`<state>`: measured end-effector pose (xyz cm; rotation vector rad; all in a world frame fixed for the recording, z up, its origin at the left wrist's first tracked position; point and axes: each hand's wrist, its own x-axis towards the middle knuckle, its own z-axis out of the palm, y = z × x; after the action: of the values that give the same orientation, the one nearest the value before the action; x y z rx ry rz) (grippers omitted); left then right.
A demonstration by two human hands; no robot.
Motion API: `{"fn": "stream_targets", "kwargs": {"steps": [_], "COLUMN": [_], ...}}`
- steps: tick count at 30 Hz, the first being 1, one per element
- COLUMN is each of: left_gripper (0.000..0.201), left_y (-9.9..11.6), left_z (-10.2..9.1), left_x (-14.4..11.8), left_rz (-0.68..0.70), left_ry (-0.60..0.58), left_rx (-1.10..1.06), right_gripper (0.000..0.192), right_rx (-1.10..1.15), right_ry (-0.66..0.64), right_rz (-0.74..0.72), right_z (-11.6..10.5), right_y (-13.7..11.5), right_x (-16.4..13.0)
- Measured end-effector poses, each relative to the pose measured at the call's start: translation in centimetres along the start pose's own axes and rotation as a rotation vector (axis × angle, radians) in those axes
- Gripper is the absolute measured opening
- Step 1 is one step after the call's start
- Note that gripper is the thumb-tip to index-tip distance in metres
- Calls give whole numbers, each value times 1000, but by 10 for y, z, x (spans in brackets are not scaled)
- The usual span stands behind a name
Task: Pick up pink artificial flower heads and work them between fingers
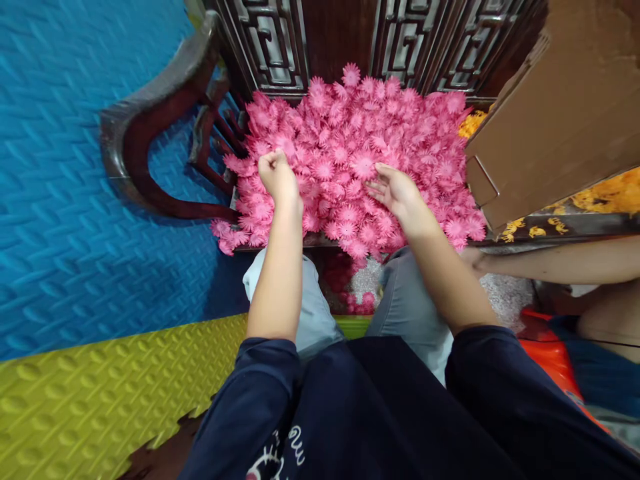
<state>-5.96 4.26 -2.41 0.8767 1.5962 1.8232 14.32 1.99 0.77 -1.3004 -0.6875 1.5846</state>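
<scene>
Pink artificial flowers [345, 123] with thin, pointed petals lie in a thick heap on a dark wooden surface in front of me. Above the left part of the heap, my left hand [276, 175] is closed in a pinch, with a paler pink flower [285, 145] at its fingertips. On the right, my right hand [395, 190] has its thumb and forefinger at the edge of another pink flower [362, 165], which seems raised above the heap. The lower fingers of that hand are loosely spread. Any stem or thread between the hands is too fine to make out.
A curved dark wooden armrest [165, 113] stands at the left, over blue mats [65, 220]. A carved wooden back [340, 40] rises behind the heap. At right, a cardboard sheet [560, 113] borders orange flowers [607, 192], and another person's arm [560, 262] reaches in.
</scene>
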Motion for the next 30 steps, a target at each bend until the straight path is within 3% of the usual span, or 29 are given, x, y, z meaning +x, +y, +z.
{"fn": "stream_targets", "kwargs": {"steps": [2, 5, 7, 11, 13, 19, 25, 28, 30], "left_gripper": [23, 17, 10, 6, 10, 5, 8, 12, 15], "left_y": [7, 14, 19, 29, 31, 24, 22, 19, 17], "left_z": [-2, 3, 9, 17, 20, 24, 26, 30, 33], "left_x": [0, -14, -31, -63, -72, -78, -78, -77, -76], "left_rz": [-54, -28, 63, 377, 498, 524, 507, 468, 351], "left_ry": [88, 50, -62, -455, -536, -483, -467, -468, -481], "left_rx": [54, 147, 195, 336, 423, 538, 549, 449, 296], "right_gripper": [2, 2, 3, 5, 6, 9, 7, 5, 3], "right_rx": [3, -6, -1, 16, 7, -7, 7, 15, -2], "right_ry": [8, 31, 12, -35, -64, -157, -171, -163, -170], "right_rz": [9, 39, 27, 2, 21, 25, 17, 10, -20], "right_z": [-5, -8, -8, -6, -5, -1, 1, 2, 2], "right_y": [-3, -5, -3, -1, 1, 5, 9, 8, 8], "right_x": [-1, -6, -9, -13, -14, -19, -13, -12, -12]}}
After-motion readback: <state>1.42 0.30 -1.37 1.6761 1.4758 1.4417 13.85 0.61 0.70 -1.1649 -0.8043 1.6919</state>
